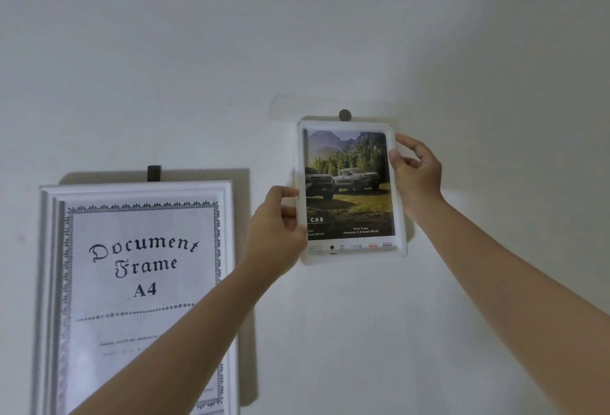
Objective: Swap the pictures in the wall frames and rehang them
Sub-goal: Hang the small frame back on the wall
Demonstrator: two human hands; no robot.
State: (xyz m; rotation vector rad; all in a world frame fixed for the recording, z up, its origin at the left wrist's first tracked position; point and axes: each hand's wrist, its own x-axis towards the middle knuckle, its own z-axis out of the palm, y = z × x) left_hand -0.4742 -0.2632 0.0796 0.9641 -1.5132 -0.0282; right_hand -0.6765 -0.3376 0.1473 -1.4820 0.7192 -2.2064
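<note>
— Where's the small frame (351,192) right now?

— Up against the white wall (462,51), right of centre, held upright between both hands. Just above its top edge sits a dark round peg (345,115); whether the frame hangs on it I can't tell.

— And what's in it?

— A printed picture (348,183) of two pickup trucks on grass with trees and hills behind, and the letters "CAB" near the bottom.

— How are the hands on it?

— The left hand (277,233) grips the frame's left edge low down, thumb on the front, the fingers (290,213) curled round the side. The right hand (417,172) pinches the right edge near the top, thumb on the front rim, the other fingers bent behind and above it.

— The other frame?

— The big white frame (132,190) hangs to the left and lower, nearer to me, well apart from the small one. It shows a sheet (142,266) reading "Document Frame A4" inside an ornate border. A dark hook (154,173) pokes out above its top edge. The left forearm crosses in front of its lower right corner.
</note>
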